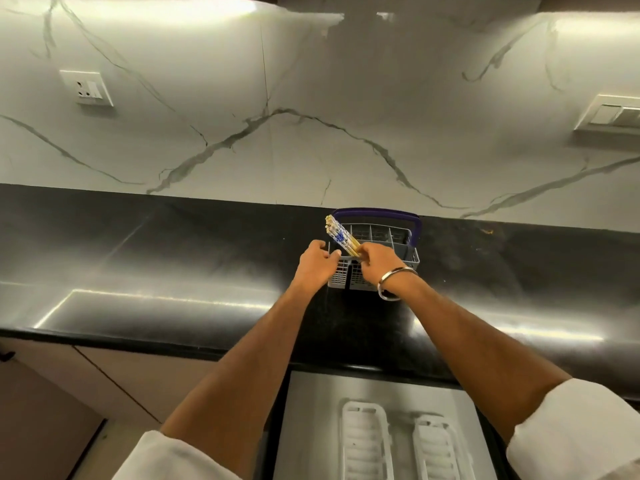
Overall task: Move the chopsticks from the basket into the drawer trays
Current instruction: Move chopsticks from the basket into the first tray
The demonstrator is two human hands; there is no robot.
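A grey plastic cutlery basket (398, 237) with a purple handle stands on the black countertop near the wall. A bundle of yellow chopsticks (339, 237) with blue and white patterned ends leans up and to the left out of the basket's near left corner. My right hand (379, 263), with a metal bangle on the wrist, grips the bundle at its lower part. My left hand (317, 263) holds the basket's left edge, fingers curled over the rim. Below, an open steel drawer (311, 427) holds two white ribbed trays (367, 445), both without chopsticks in the part that shows.
The black countertop (173, 265) runs the full width, glossy with reflections. A marble backsplash rises behind it, with a socket plate (86, 88) at left and a switch plate (609, 114) at right. Beige cabinet fronts (104, 382) sit left of the drawer.
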